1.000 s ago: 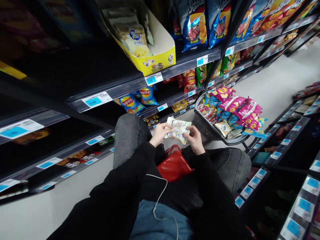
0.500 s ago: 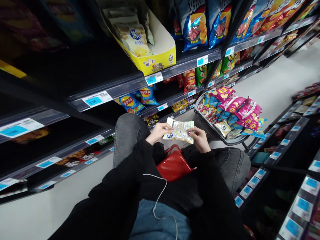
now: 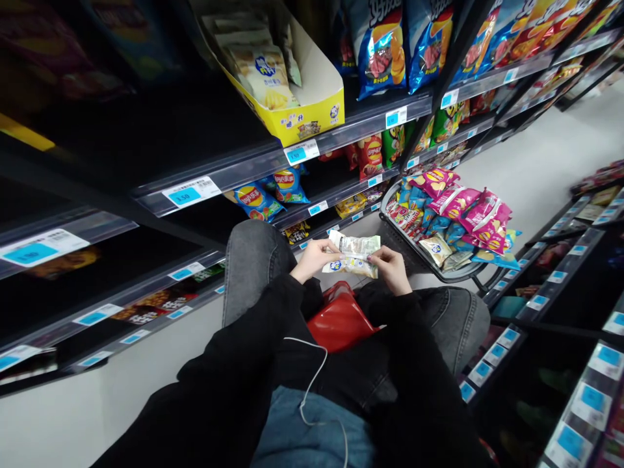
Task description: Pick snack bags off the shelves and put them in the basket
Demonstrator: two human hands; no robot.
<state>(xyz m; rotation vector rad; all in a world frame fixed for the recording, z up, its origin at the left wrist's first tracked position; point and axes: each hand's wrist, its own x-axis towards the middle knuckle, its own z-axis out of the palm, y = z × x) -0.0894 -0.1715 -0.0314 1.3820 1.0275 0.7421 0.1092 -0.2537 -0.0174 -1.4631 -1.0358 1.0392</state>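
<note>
My left hand (image 3: 314, 259) and my right hand (image 3: 392, 268) pinch a pale cream snack packet (image 3: 355, 246) at its two sides. It is held level above my lap, between my knees. A line runs across its middle; I cannot tell whether it is one creased packet or two laid together. The lower part carries a blue logo. Matching packets (image 3: 266, 75) stand in a yellow display box (image 3: 312, 127) on the shelf in front. A red stool (image 3: 344, 322) shows between my legs.
A basket (image 3: 390, 224) piled with pink and blue chip bags (image 3: 455, 201) stands on the floor to the right. Blue chip bags (image 3: 383, 55) line the shelf (image 3: 244, 166) ahead. More shelving with price tags (image 3: 570, 442) runs along the right. A white cord (image 3: 312, 383) hangs over my lap.
Both hands and the packet have shifted very slightly to the right. The grip on the packet stays the same.
</note>
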